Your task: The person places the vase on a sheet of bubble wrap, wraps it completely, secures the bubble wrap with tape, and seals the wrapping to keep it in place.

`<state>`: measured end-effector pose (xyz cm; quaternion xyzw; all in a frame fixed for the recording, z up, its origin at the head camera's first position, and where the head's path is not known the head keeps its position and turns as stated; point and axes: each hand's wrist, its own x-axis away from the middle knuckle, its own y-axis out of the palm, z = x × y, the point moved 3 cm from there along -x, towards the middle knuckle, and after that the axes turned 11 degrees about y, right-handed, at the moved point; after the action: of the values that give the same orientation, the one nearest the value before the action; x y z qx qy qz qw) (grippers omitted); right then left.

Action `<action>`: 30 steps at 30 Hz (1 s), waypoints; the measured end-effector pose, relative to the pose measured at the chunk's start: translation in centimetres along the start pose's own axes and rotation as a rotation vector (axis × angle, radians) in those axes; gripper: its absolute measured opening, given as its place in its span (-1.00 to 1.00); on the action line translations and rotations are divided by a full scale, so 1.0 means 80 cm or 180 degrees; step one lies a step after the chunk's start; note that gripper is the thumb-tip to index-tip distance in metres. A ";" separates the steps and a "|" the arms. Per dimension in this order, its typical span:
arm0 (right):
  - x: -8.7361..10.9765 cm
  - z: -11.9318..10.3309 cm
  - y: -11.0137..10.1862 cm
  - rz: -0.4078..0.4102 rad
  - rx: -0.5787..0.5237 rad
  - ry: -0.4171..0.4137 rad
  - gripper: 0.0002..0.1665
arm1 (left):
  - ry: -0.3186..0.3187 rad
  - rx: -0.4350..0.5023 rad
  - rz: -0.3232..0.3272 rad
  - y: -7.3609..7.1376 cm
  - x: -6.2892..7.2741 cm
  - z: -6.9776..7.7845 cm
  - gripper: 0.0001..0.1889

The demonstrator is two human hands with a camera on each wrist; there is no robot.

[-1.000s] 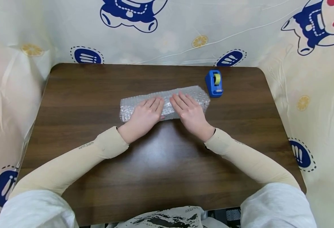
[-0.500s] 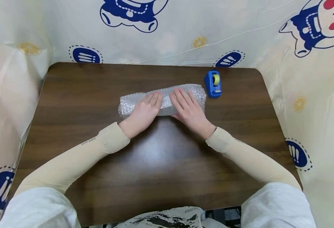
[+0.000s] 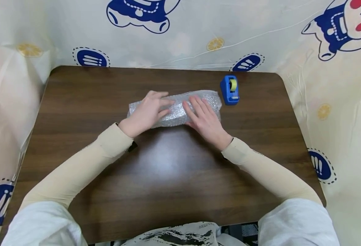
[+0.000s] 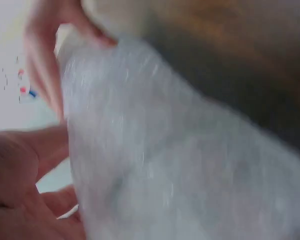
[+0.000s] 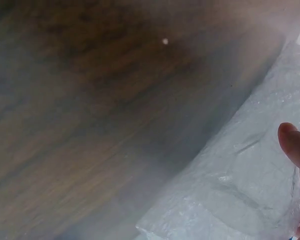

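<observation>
A long bundle of clear bubble wrap (image 3: 180, 111) lies across the table; what is inside it cannot be made out. Over its left part is my left hand (image 3: 146, 111), fingers spread and lightly bent, beside or just above the wrap. My right hand (image 3: 206, 121) rests on the right part with its fingers straight. In the left wrist view the bubble wrap (image 4: 180, 150) is blurred, with left-hand fingers along its edge. The right wrist view shows a thumb (image 5: 295, 145) over the bubble wrap (image 5: 230, 200).
A blue tape dispenser (image 3: 230, 90) with a yellow roll stands just beyond the bundle's right end. The dark wooden table (image 3: 168, 191) has rounded far corners. A printed pale curtain (image 3: 183, 30) hangs around its back and sides.
My left hand has lifted from its flat press and shifted left, its fingers spreading apart. The right hand stays on the wrap. The bundle has moved slightly left.
</observation>
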<state>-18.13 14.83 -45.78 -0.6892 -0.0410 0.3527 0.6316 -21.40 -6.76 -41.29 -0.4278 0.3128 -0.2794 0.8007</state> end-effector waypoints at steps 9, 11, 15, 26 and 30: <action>-0.001 -0.001 -0.002 -0.0065 0.0101 0.0018 -0.14 | -0.0252 -0.0527 -0.0751 0.002 0.002 -0.046 -0.13; -0.001 0.000 -0.002 -0.0096 0.0095 0.0021 -0.15 | -0.0334 -0.0636 -0.0937 0.005 0.004 -0.050 -0.04; -0.002 0.001 -0.001 -0.0084 0.0138 0.0005 -0.16 | -0.0242 -0.0670 -0.0944 0.005 0.003 -0.052 0.07; 0.006 -0.003 0.001 0.0086 0.0212 -0.0010 -0.16 | -0.0314 -0.0726 -0.0912 0.012 -0.007 -0.043 -0.22; 0.010 -0.002 0.000 0.0089 0.0148 -0.0039 -0.12 | -0.0383 -0.0679 -0.0973 0.016 -0.008 -0.040 -0.15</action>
<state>-17.44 15.11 -46.15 -0.6726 -0.0271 0.3666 0.6422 -23.96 -7.29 -43.62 -0.5687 0.2236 -0.3370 0.7163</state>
